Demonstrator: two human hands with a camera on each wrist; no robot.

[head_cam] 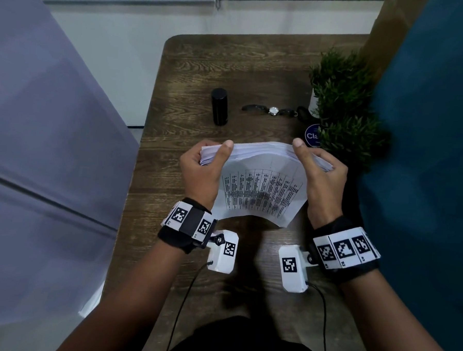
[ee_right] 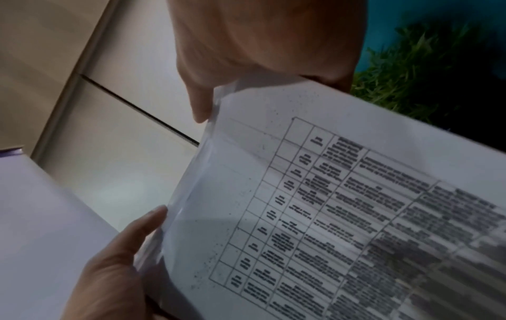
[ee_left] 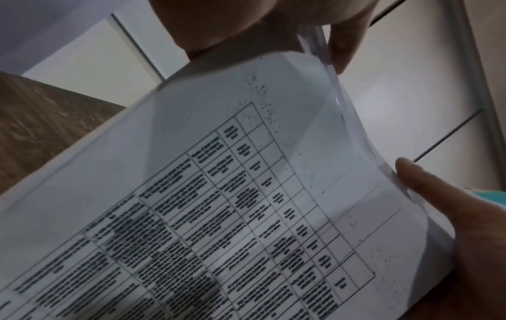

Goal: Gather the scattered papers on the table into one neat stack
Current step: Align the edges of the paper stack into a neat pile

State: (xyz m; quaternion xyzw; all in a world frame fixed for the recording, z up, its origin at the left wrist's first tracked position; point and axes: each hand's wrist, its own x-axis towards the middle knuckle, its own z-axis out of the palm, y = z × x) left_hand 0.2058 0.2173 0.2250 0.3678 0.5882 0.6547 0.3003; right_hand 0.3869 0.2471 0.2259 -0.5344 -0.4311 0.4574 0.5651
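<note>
A stack of white papers (head_cam: pixel 261 193) stands on edge above the wooden table (head_cam: pixel 192 74), bowed toward me, with a printed table on its front sheet. My left hand (head_cam: pixel 215 153) grips the stack's upper left corner, thumb in front and fingers behind. My right hand (head_cam: pixel 311 156) grips the upper right corner the same way. The left wrist view shows the printed sheet (ee_left: pixel 219 194) up close with my thumb (ee_left: pixel 427 190) at its edge. The right wrist view shows the same sheet (ee_right: pixel 328 216) and a thumb (ee_right: pixel 137 238) along its edge.
Behind the stack stand a black cylinder (head_cam: pixel 219 110), a wristwatch (head_cam: pixel 273 111), a round blue label (head_cam: pixel 312 135) and a green plant (head_cam: pixel 344 106). A teal panel (head_cam: pixel 428 132) borders the right, a grey-purple one (head_cam: pixel 52 139) the left. A white corner (head_cam: pixel 92 305) shows beside the table's left edge.
</note>
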